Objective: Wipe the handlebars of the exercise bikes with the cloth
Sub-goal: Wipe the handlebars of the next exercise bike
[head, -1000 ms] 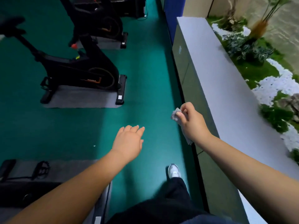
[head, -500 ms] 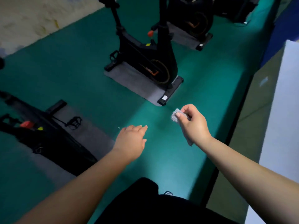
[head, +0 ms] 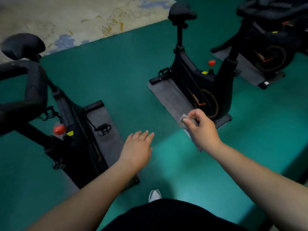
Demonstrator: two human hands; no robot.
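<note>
Grey cloth [head: 185, 121] was pinched loosely in the right hand [head: 202, 129]; it might slip. Left hand [head: 137, 150] was flat, empty, probably nearing the handlebars [head: 35, 87].

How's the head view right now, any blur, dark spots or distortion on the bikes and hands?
Head view: dim overall, the black handlebars at left nearly lose detail; a brighter patch lights the green floor between the hands; edges curve from the wide-angle lens; slight softness throughout, yet the cloth in the right hand reads clearly.
</note>
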